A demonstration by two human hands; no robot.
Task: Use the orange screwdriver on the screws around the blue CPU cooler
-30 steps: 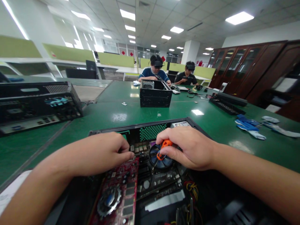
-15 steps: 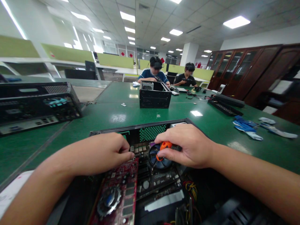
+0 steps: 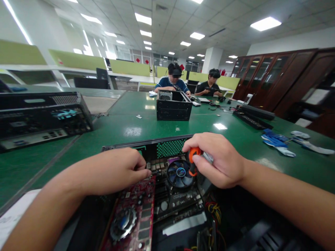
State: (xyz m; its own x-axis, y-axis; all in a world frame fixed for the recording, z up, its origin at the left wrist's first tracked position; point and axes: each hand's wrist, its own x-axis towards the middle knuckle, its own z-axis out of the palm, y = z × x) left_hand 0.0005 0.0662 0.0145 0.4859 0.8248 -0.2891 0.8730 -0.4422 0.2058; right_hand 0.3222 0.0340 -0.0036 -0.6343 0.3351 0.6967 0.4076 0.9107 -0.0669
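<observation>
My left hand [image 3: 125, 169] is closed at the upper end of a red graphics card [image 3: 138, 205], thumb against the card's edge; the curled fingers are partly hidden. The card has a round silver cooler and lies inside an open computer case [image 3: 146, 143]. My right hand [image 3: 217, 160] grips a screwdriver [image 3: 194, 157] by its orange and black handle, just right of the CPU fan [image 3: 180, 172]. The screwdriver's tip cannot be made out. Below the fan shows the dark motherboard [image 3: 180, 198].
Another computer case [image 3: 174, 109] stands ahead on the green table [image 3: 125, 115], and one more case [image 3: 42, 118] lies at left. Blue and white gloves [image 3: 278, 141] lie at right, near a black keyboard-like piece [image 3: 251, 120]. Two people sit at the far side. Coloured cables [image 3: 213, 211] run inside my case.
My right hand has moved right and slightly up with the screwdriver, uncovering the fan's hub. The screwdriver's shank no longer shows over the fan. My left hand stays at the graphics card.
</observation>
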